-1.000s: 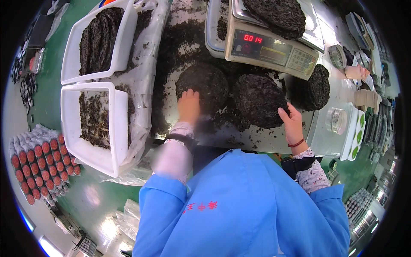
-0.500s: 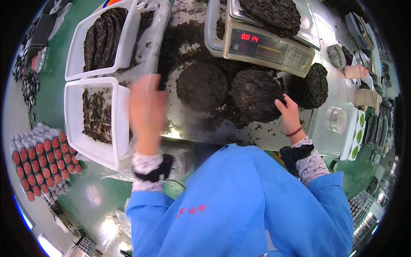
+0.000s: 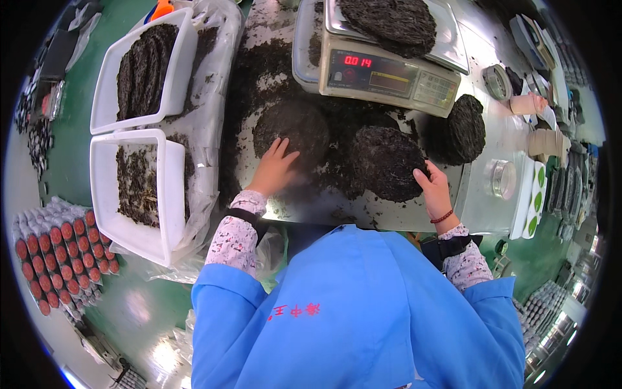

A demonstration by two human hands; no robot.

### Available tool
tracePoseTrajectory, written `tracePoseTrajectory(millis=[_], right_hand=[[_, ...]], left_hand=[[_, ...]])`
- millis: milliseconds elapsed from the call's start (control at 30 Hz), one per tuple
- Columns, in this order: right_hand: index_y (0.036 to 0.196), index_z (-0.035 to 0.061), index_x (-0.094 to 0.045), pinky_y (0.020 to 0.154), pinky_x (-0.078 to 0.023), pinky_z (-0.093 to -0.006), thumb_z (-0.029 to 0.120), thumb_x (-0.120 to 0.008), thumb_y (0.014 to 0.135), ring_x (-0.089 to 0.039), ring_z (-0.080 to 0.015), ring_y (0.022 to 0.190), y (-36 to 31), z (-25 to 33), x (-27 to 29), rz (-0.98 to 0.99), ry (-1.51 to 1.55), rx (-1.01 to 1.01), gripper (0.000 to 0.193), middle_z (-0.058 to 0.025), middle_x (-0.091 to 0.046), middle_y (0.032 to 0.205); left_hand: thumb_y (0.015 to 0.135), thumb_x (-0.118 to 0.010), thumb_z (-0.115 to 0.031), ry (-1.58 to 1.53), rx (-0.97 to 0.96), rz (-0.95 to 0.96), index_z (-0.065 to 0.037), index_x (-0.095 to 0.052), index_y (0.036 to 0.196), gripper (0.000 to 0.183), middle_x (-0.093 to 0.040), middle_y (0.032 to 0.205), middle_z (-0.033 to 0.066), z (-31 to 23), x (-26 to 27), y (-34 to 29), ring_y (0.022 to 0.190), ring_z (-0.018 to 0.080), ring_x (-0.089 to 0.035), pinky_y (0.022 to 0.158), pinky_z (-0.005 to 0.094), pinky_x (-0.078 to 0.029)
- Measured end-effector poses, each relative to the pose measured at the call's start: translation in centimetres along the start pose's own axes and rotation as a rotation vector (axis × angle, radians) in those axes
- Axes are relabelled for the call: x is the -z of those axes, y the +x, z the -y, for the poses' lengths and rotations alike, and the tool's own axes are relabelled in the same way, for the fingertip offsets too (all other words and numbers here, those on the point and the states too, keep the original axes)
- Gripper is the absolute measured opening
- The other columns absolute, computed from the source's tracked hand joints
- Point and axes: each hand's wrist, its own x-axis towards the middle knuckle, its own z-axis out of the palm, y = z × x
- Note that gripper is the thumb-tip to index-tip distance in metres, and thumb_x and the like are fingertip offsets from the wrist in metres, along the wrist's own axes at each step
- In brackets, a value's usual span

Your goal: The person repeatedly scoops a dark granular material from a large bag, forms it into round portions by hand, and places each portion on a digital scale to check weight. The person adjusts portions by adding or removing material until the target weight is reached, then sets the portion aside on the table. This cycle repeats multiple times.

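Two dark round cakes that look like dried seaweed lie before me, among crumbs on the metal table (image 3: 304, 211). My right hand (image 3: 437, 194) pinches the right edge of the right seaweed cake (image 3: 389, 162), thumb on top. At the lower part of the left seaweed cake (image 3: 291, 133), my left hand (image 3: 275, 167) rests with its fingers stretched out and a little apart. Another seaweed cake (image 3: 465, 129) sits to the right, and one more seaweed cake (image 3: 392, 26) lies on the scale pan above.
A digital scale (image 3: 389, 74) with a lit red display stands just beyond the cakes. At the left are two white tubs, the far tub (image 3: 176, 74) holding stacked cakes and the near tub (image 3: 172, 201) holding loose bits. A clear round container (image 3: 503, 179) stands at the right.
My left hand has moved from beside the near tub rightward to the left cake. The right cake has shifted slightly toward me in my right hand, and the whole view has slid a little.
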Motion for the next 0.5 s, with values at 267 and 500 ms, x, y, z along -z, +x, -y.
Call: tracePoseTrajectory(millis=[267, 500], right_hand=[[0.118, -0.0084, -0.054, 0.082, -0.045, -0.024, 0.009, -0.059, 0.09, -0.055, -0.0088, 0.092, 0.7, -0.5, 0.9, -0.046, -0.109, 0.056, 0.034, -0.0043, -0.063, 0.105], [0.119, -0.0088, -0.053, 0.082, -0.045, -0.0239, 0.012, -0.061, 0.09, -0.055, -0.0086, 0.092, 0.9, 0.8, 1.5, 0.035, -0.061, 0.067, 0.037, -0.0047, -0.062, 0.105]], left_hand=[[0.081, -0.055, -0.011, -0.009, 0.119, -0.292, -0.006, -0.058, 0.105, 0.025, -0.06, 0.116, 0.0179, 0.5, -2.2, 0.1, 0.112, 0.0346, -0.055, 0.091, 0.0434, -0.045], [0.091, -0.051, -0.011, -0.249, 0.37, -0.897, -0.004, -0.057, 0.109, 0.02, -0.061, 0.1, 0.0197, -2.2, 8.1, -1.6, 0.088, 0.0365, -0.061, 0.077, 0.0383, -0.048]])
